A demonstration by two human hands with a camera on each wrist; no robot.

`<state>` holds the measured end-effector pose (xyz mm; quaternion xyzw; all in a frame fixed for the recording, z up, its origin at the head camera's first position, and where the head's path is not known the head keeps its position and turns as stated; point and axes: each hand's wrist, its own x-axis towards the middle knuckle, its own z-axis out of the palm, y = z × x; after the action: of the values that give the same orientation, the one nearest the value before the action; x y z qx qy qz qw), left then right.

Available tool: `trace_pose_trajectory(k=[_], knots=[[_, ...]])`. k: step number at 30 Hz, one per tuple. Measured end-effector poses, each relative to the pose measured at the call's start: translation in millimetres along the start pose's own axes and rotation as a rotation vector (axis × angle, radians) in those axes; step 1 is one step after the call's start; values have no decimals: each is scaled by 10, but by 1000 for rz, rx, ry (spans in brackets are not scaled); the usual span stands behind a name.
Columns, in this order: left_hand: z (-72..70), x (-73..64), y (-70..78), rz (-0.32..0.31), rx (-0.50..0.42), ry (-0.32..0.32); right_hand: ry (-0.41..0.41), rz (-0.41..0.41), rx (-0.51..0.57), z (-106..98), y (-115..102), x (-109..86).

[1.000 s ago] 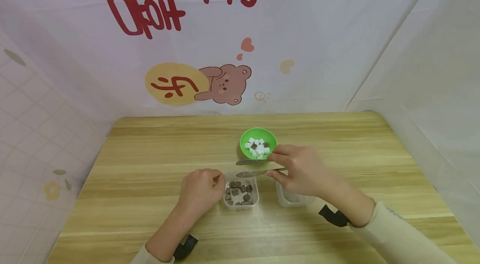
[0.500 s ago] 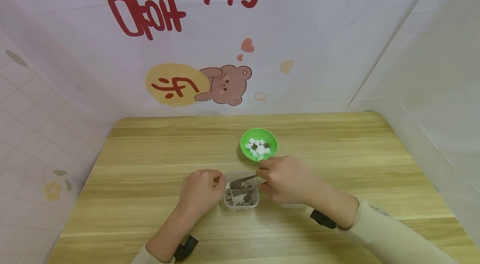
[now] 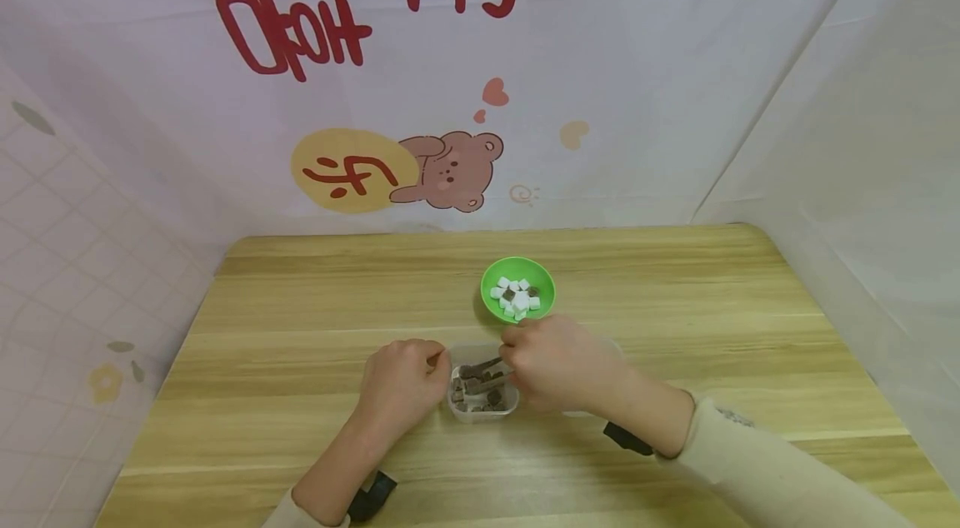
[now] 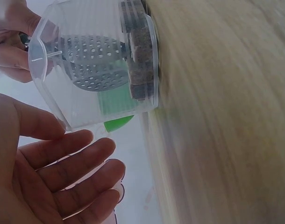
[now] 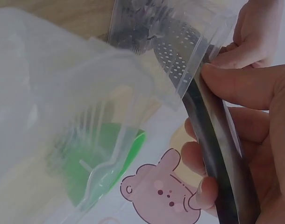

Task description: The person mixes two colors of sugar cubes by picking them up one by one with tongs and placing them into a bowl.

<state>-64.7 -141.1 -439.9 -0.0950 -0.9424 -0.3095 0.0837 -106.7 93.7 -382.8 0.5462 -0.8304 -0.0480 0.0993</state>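
Note:
In the head view, my left hand [image 3: 405, 382] pinches the rim of a clear square plastic container [image 3: 485, 417] between thumb and index finger. Dark brown cubes [image 3: 493, 398] lie on the container's floor. Gripped in my right hand [image 3: 561, 366] are metal tongs [image 5: 226, 158], whose heads reach down into that container. The left wrist view shows the perforated tong heads [image 4: 96, 50] inside the clear walls, their tips right at the brown cubes [image 4: 141, 60]. Behind the container stands a green bowl [image 3: 542, 271] with white cubes [image 3: 521, 301] and a couple of brown ones.
A second clear container [image 5: 67, 65] stands to the right, mostly hidden under my right hand and forearm in the head view. The wooden table [image 3: 315, 295] ends at a white printed cloth [image 3: 630, 62] at the back, with cloth on both sides too.
My right hand has moved left and down, carrying the tongs from above the container into it among the brown cubes. The tong heads have come closer together. My left hand stays put.

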Motion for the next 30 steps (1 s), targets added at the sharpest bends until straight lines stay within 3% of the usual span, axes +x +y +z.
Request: trace_pose_trajectory(k=[11, 16, 23, 30], knots=[[7, -10, 4, 8, 4, 1, -17, -37, -121, 15, -84, 70], [12, -14, 6, 10, 4, 5, -10, -45, -118, -2, -76, 53], [6, -19, 7, 9, 3, 4, 40, 22, 28, -39, 17, -63], [2, -16, 18, 12, 15, 9, 221, 109, 215, -100, 176, -214]])
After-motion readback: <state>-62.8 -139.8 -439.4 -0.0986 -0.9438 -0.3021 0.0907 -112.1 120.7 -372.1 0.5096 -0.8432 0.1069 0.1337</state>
